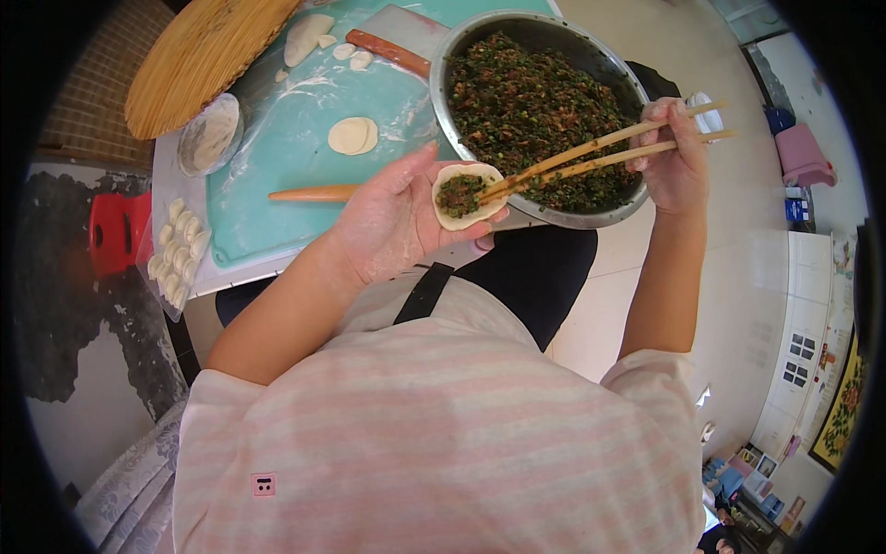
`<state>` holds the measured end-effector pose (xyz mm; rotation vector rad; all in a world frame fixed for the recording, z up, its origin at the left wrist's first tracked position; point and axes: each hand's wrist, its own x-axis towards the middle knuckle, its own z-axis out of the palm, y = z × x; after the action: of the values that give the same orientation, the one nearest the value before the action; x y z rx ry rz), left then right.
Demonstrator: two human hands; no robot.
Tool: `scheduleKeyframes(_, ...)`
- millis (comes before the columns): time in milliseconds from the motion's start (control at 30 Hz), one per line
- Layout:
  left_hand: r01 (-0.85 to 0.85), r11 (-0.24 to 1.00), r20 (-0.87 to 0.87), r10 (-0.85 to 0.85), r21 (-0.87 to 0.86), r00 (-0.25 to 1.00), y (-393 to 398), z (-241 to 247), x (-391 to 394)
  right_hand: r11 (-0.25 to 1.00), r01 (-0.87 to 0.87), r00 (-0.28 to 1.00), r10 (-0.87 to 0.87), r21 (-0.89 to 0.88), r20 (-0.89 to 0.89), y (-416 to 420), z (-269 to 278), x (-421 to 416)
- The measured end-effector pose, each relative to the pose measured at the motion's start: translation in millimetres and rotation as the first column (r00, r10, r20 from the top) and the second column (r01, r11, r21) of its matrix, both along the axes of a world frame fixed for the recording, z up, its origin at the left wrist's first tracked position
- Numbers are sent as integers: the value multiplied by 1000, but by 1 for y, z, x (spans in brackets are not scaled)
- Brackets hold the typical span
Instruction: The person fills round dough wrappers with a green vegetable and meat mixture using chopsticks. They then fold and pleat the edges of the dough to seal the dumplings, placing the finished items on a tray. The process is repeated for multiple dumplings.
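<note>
My left hand (408, 208) is palm up with a round dumpling wrapper (451, 220) lying across its fingers. A mound of chopped green and brown filling (460, 195) sits on the wrapper. My right hand (670, 156) grips a pair of wooden chopsticks (588, 147), whose tips touch the filling's right side. Under the chopsticks stands a large metal bowl (443, 104) of the same filling. Two overlapping wrappers (351, 136) lie on the teal mat (291, 138). A wooden rolling pin (311, 193) lies on the mat, one end hidden behind my left hand.
A cleaver (391, 52), dough (304, 40) and small dough pieces (360, 60) are at the mat's back. On the left are a bowl of flour (210, 135), a round woven tray (201, 62) and a clear tray of shaped dumplings (181, 263). A red stool (114, 232) stands beyond.
</note>
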<state>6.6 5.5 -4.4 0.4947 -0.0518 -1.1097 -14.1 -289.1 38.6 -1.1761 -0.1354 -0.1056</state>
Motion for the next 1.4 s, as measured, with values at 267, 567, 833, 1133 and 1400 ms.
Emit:
scheduleKeyframes(267,-80,997,-44,79,-17,996,-1,2,-2,990,110,993,-113,-87,-23,18,-4,-3)
scheduleKeyframes(567,-204,978,-6,204,42,979,0,-2,-4,987,146,987,-150,-74,-53,38,-14,-9)
scheduleKeyframes(833,-342,940,-155,339,10,928,18,-5,1,762,634,766,-642,-134,-33,-17,-32,-47)
scheduleKeyframes(1133,-240,965,-312,198,-101,929,27,-11,-4,674,482,654,-702,-560,-283,14,-67,-88)
scheduleKeyframes(1400,-220,975,-112,217,-16,970,42,-11,-8,816,167,706,-491,-554,-510,49,-69,-104)
